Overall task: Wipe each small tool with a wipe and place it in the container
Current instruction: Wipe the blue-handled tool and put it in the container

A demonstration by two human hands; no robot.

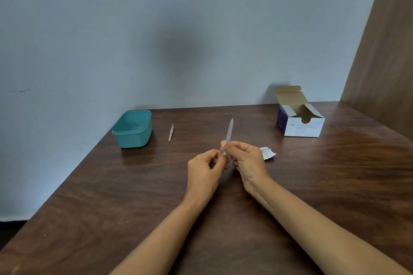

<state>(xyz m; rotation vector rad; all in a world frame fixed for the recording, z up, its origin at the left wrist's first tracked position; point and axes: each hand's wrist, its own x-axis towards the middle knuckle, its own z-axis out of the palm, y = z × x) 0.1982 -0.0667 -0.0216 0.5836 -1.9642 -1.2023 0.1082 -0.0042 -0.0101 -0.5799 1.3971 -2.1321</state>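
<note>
Head view showed the nail file (229, 130) held upright above the middle of the table (335, 185), its pointed tip toward the far wall and its blue lower end buried between two sets of fingertips. The right hand (248, 160) gripped that lower end with thumb and forefinger curled tight round it, probably to keep the blade steady and clear of the wood. The left hand (205, 165) met it from the left, its fingers curled in a narrow pinch on a scrap of white at the handle. That scrap looked like the wipe (224, 152), though little of it showed. The bare blade above the fingers suggested the wiping was at the handle end, or about to run up the length.

Just right of the right hand lay a torn wrapper (267, 153), likely dropped there to free both hands. Farther right, near the far edge, the swab box (299, 121) stood with its flap open, so another wipe could be drawn easily. Left of the file, a pair of tweezers (171, 132) lay flat on the table, seemingly waiting its turn. Beyond it, at the far left corner, sat the teal container (133, 128), uncovered and well apart from the hands, with no tool visible inside from this angle.
</note>
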